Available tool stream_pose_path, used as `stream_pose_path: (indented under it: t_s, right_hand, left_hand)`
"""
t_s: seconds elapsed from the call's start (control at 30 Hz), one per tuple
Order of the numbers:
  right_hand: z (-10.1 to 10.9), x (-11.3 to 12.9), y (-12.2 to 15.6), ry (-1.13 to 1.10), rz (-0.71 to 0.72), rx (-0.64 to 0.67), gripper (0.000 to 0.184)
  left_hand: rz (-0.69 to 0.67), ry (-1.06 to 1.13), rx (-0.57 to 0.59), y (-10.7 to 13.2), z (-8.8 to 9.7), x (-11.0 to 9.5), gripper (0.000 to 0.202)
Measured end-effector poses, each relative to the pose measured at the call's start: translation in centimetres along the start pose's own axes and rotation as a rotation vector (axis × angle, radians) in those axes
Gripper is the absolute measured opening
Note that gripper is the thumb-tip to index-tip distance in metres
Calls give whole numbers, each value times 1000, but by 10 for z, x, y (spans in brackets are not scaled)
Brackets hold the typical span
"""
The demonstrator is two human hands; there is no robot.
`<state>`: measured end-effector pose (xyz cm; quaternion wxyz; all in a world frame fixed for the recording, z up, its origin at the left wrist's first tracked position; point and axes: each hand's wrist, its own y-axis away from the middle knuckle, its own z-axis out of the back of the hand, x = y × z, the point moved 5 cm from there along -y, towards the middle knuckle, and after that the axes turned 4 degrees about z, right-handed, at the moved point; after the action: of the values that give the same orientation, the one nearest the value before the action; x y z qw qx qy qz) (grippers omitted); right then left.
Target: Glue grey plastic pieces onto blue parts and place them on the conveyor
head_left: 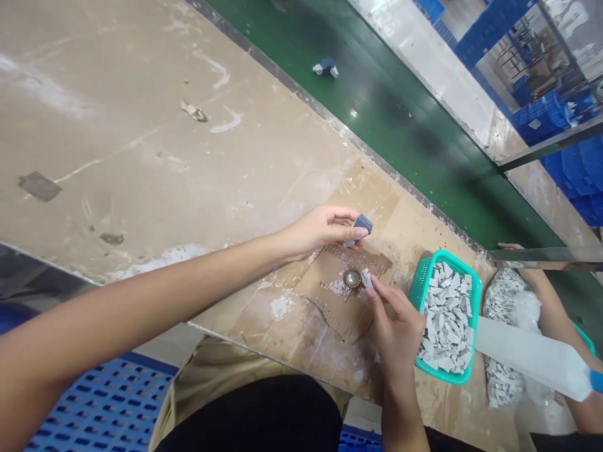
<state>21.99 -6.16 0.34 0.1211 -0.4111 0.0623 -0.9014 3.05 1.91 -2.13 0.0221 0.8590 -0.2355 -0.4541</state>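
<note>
My left hand (332, 231) pinches a small blue-grey plastic block (362, 222) above the worktable. A lighter part of it shows under the thumb. Between my right thumb and forefinger is a small grey-white plastic piece (366, 277); my right hand (394, 314) holds it just beside a small round pot (352, 279) with a shiny centre. That pot stands on a stained cardboard sheet (342, 314). Right of my right hand, a turquoise basket (417, 285) is filled with many similar grey-white pieces (447, 314).
Beyond the table edge runs a green conveyor belt (377, 100) carrying a blue-and-white part (326, 67). At right lie a clear bag of pieces (503, 314) and a whitish bottle (532, 351), near another person's arm (546, 301). Blue crates (541, 119) stand behind.
</note>
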Motion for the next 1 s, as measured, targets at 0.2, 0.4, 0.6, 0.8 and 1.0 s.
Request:
stream_pose_path:
  t_s: [0.2, 0.4, 0.6, 0.8, 1.0]
  right_hand:
    - [-6, 12, -2, 123, 221, 4, 23]
    - [-12, 14, 0, 134, 277, 23, 28]
    - [-13, 14, 0, 156, 292, 29, 30]
    - [-10, 18, -1, 117, 283, 20, 33]
    - [14, 20, 3, -26, 191, -246, 40]
  left_hand:
    - [-19, 4, 33, -1, 0, 2, 36]
    - [-48, -26, 76, 2, -3, -3, 31]
    - [-32, -34, 74, 3, -3, -2, 29]
    - [-12, -68, -11, 0, 4, 2, 23]
    - [-47, -198, 3, 3, -3, 9, 18]
